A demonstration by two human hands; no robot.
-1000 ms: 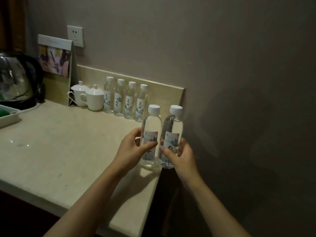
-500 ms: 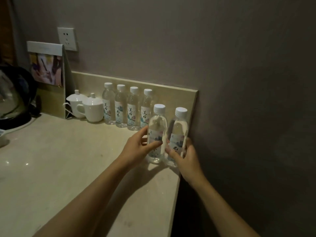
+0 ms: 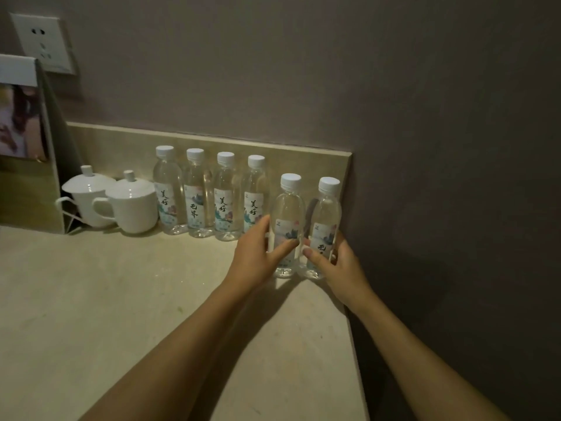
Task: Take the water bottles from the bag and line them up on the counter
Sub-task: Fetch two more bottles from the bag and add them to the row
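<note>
big pale counter [image 3: 106,314] w/ 4 bottles [image 3: 209,196] in a row at the far wall; 2 white cups [image 3: 130,205] to their left; left hand [image 3: 258,256] holds a 5th bottle [image 3: 287,208], right hand [image 3: 337,265] holds a 6th bottle [image 3: 326,214]; both bottles stand upright, touching, at the row's right end, a bit nearer.

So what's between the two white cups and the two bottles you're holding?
Four capped water bottles stand in a row against the backsplash, between the lidded cups and the pair held by the left hand and right hand. The head view shows it.
</note>
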